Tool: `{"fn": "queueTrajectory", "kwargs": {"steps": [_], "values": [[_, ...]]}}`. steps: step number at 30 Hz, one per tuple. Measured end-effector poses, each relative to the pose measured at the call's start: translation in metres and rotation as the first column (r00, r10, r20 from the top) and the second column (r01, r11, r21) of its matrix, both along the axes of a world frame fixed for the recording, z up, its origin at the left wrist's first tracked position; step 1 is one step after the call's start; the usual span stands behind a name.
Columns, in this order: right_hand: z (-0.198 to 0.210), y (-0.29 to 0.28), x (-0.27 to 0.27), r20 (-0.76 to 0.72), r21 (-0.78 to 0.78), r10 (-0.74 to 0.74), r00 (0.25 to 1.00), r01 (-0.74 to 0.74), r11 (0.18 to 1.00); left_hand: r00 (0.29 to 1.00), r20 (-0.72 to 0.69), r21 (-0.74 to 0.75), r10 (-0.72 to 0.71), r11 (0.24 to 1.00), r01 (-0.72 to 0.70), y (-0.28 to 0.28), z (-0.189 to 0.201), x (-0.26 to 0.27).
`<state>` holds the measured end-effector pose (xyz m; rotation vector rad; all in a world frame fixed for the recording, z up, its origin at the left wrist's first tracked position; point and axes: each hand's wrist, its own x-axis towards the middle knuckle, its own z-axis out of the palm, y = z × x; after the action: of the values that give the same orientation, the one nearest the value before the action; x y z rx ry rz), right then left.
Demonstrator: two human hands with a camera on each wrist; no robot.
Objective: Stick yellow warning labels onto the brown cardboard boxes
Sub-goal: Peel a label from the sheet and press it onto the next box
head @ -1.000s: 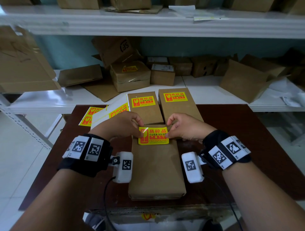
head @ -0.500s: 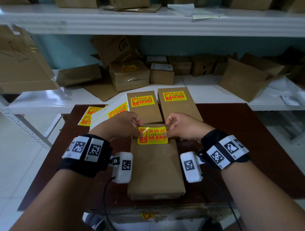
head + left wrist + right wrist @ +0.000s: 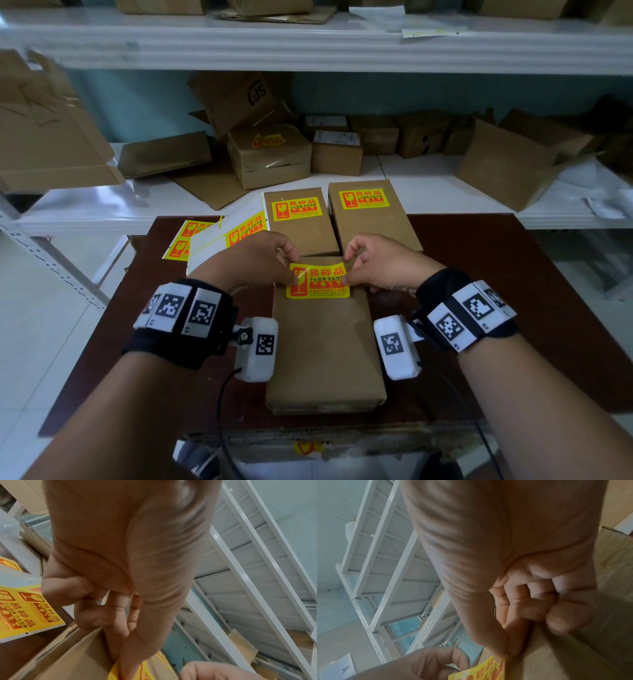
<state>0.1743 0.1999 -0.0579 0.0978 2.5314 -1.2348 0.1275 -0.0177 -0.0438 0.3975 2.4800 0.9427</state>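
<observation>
A long brown cardboard box (image 3: 325, 346) lies on the dark red table (image 3: 496, 308) in front of me. Over its far end I hold a yellow warning label (image 3: 318, 281) with red print. My left hand (image 3: 270, 263) pinches the label's left edge and my right hand (image 3: 370, 262) pinches its right edge. The label's lower edge lies on the box; its top bows slightly. In the left wrist view my left hand's fingers (image 3: 120, 635) pinch the yellow label (image 3: 115, 672). In the right wrist view the label (image 3: 481, 669) shows below my right thumb. Two more brown boxes (image 3: 299, 222) (image 3: 371, 214) behind carry labels.
Sheets of spare yellow labels (image 3: 219, 236) lie at the table's far left. Behind the table a white shelf (image 3: 85, 209) holds several loose cardboard boxes (image 3: 270, 154). White tiled floor lies to the left and right of the table.
Both hands and the label have stayed over the far end of the near box; the label sits slightly lower against the cardboard.
</observation>
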Motion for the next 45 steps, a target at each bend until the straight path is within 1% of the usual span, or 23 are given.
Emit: {"fn": "queueTrajectory", "kwargs": {"steps": [6, 14, 22, 32, 37, 45], "values": [[-0.001, -0.001, -0.002, -0.007, 0.036, 0.008, 1.0, -0.008, 0.999, 1.0, -0.003, -0.023, -0.012, 1.0, 0.012, 0.0, 0.001, 0.0], [0.0, -0.001, -0.002, -0.018, 0.039, 0.001, 1.0, -0.001, 0.999, 0.999, -0.021, -0.053, -0.039, 0.998, 0.038, -0.001, 0.002, 0.001], [-0.001, -0.003, -0.002, -0.017, 0.05, 0.005, 1.0, -0.004, 0.999, 0.999, -0.018, -0.07, -0.036, 0.997, 0.034, 0.0, 0.001, 0.0], [-0.001, -0.005, -0.002, -0.017, 0.058, -0.011, 1.0, 0.012, 0.998, 0.999, -0.047, -0.112, -0.018, 0.994, 0.013, 0.002, -0.004, -0.004], [0.0, -0.004, -0.001, -0.019, 0.078, -0.018, 1.0, 0.02, 0.997, 0.996, -0.082, -0.17, 0.025, 0.985, -0.038, -0.003, -0.008, -0.007], [0.001, -0.006, -0.001, -0.037, 0.142, -0.023, 0.999, 0.029, 0.989, 0.999, -0.027, -0.181, 0.04, 0.983, -0.044, -0.012, -0.013, -0.014]]}}
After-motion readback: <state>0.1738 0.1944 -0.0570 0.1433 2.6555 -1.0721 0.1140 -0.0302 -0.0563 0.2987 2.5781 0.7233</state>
